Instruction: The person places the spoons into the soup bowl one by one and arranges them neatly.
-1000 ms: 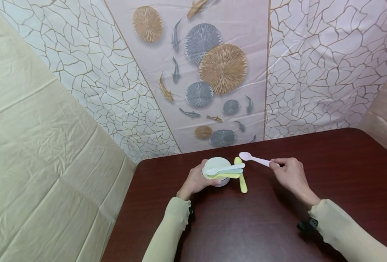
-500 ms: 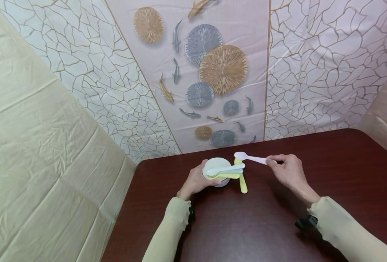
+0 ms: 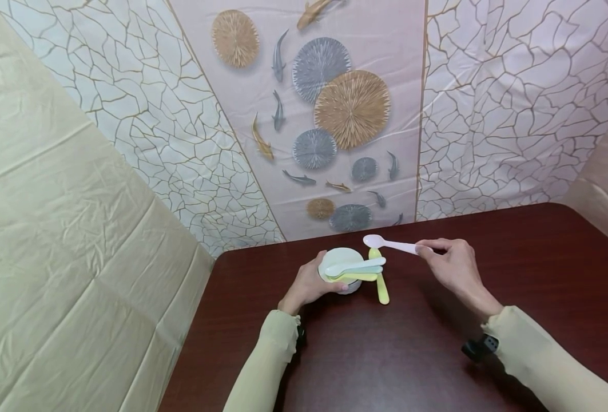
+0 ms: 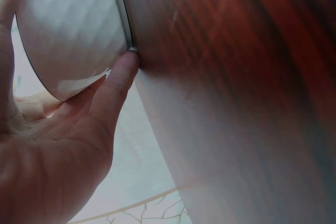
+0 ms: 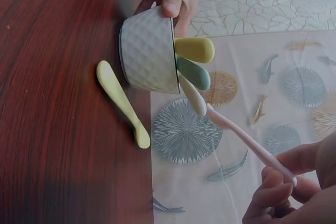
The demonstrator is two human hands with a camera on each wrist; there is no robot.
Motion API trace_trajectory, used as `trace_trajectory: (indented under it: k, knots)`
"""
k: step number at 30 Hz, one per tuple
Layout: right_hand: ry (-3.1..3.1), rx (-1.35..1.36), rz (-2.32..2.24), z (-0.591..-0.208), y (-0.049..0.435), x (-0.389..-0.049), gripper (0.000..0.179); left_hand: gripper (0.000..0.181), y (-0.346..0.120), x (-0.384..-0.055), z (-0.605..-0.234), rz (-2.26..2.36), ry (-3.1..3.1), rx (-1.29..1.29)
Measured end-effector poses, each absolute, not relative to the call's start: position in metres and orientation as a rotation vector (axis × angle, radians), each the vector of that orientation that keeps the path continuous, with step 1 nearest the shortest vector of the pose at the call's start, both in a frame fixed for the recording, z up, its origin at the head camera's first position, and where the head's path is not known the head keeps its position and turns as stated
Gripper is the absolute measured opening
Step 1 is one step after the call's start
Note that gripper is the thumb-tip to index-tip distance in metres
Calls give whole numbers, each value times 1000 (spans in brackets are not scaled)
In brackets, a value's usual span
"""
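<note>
My left hand (image 3: 310,284) grips the side of a white bowl (image 3: 341,253), which has a diamond-textured wall (image 5: 149,51) in the right wrist view. Three spoons lean in the bowl, handles out over the right rim: white (image 3: 368,263), green (image 5: 194,73) and yellow (image 5: 195,49). In my right hand (image 3: 453,268) a pale pink spoon (image 3: 400,246) is pinched by its handle end, its head pointing left, raised above the table. Another yellow spoon (image 3: 382,290) lies on the table just right of the bowl. The left wrist view shows fingers (image 4: 123,72) against the bowl's wall.
The dark reddish-brown table (image 3: 386,355) ends at a back edge close behind the bowl. A patterned cloth (image 3: 355,109) with fish and round motifs hangs behind it. Beige fabric (image 3: 77,257) covers the left side.
My right hand has brought the pink spoon left and slightly up, so its head is now above the upper end of the loose yellow spoon. The left hand and bowl have stayed put.
</note>
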State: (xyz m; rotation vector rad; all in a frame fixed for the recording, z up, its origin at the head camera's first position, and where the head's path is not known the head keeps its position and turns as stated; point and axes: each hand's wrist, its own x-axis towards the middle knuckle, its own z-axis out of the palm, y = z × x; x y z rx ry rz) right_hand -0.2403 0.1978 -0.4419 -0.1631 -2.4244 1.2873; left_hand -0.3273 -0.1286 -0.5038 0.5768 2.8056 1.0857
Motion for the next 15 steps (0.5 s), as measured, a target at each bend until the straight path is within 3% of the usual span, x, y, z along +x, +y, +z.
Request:
trace_trajectory:
  k: [15]
  knots:
    - [-2437, -137, 1400, -440, 196, -246, 28, 108, -128, -327, -504, 1102, 2803, 574]
